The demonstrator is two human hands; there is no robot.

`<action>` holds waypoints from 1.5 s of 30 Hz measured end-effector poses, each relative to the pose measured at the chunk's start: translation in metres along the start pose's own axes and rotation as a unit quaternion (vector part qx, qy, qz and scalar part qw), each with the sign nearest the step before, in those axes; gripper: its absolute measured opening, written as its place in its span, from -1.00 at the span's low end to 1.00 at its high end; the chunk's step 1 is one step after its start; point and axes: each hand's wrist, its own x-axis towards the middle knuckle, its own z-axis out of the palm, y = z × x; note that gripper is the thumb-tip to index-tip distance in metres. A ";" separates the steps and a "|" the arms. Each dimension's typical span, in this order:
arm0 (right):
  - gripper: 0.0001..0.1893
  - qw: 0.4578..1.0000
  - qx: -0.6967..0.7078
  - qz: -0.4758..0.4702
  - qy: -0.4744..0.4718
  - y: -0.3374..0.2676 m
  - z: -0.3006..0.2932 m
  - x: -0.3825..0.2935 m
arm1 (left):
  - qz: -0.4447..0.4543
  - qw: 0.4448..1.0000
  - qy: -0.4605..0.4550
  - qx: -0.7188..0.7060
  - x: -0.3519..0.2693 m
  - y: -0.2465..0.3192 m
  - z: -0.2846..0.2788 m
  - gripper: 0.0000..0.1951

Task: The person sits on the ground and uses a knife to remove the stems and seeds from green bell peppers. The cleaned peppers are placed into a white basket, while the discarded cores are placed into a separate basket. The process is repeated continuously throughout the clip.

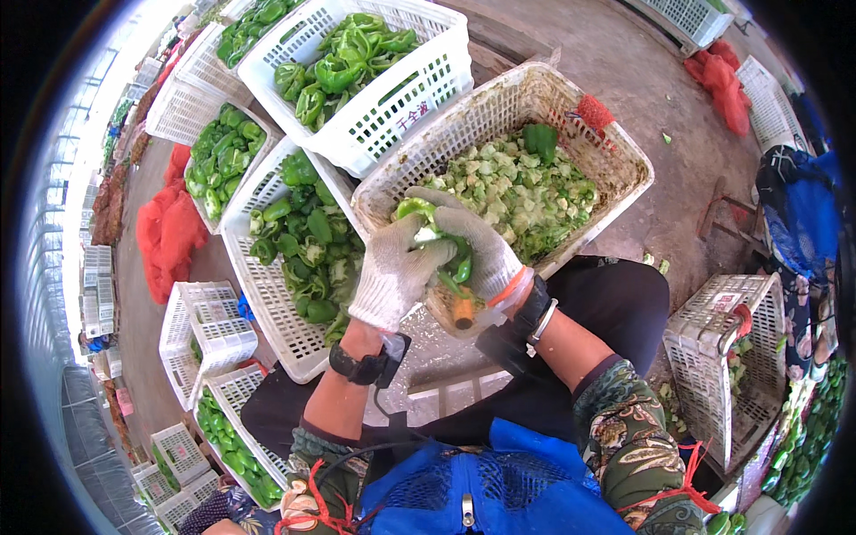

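Note:
Both hands wear whitish knit gloves and meet over the near left part of a dirty white plastic basket (pixel 618 200). Between them is a split green bell pepper (pixel 461 264), its pale inside partly showing. My left hand (pixel 398 264) grips it from the left, and my right hand (pixel 478 241) curls around it from above and the right. An orange handle (pixel 463 314) sticks out below my right hand; which hand holds it is hidden. Pale pepper cores and scraps (pixel 515 194) cover the basket's bottom, with a darker green pepper piece (pixel 540 142) lying on them.
To the left, a white crate (pixel 257 304) holds cut green peppers (pixel 314 247). A second white crate (pixel 408 110), bearing writing, stands beyond with opened peppers (pixel 341 67). Red mesh sacks (pixel 170 234) lie farther left. A scrap-soiled crate (pixel 709 321) stands at right.

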 end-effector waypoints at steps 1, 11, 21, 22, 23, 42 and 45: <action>-0.51 0.999 0.032 -0.015 0.012 0.001 0.000 0.000 | 0.037 0.997 0.019 0.060 0.001 -0.001 0.001 -0.84; -0.47 0.987 0.157 0.030 0.025 -0.006 0.001 0.002 | -0.053 0.923 0.248 -0.289 0.023 -0.049 -0.048 -0.64; -0.48 0.997 -0.070 -0.008 0.029 0.015 0.012 0.008 | 0.229 0.896 0.202 0.321 -0.011 -0.047 -0.003 -0.79; -0.47 0.999 -0.044 0.004 0.030 0.018 0.012 0.007 | 0.249 0.902 0.213 0.282 -0.013 -0.049 -0.003 -0.80; -0.44 0.999 -0.027 0.032 0.020 0.021 0.012 0.007 | 0.284 0.904 0.218 0.235 -0.010 -0.052 -0.005 -0.81; -0.53 0.951 -0.282 0.099 0.084 -0.024 0.062 0.086 | -0.024 0.982 0.187 -0.031 -0.031 -0.149 -0.103 -0.59; -0.67 0.898 -0.360 0.174 0.185 0.008 0.018 0.039 | -0.144 0.923 0.235 0.267 -0.027 -0.210 -0.181 -0.69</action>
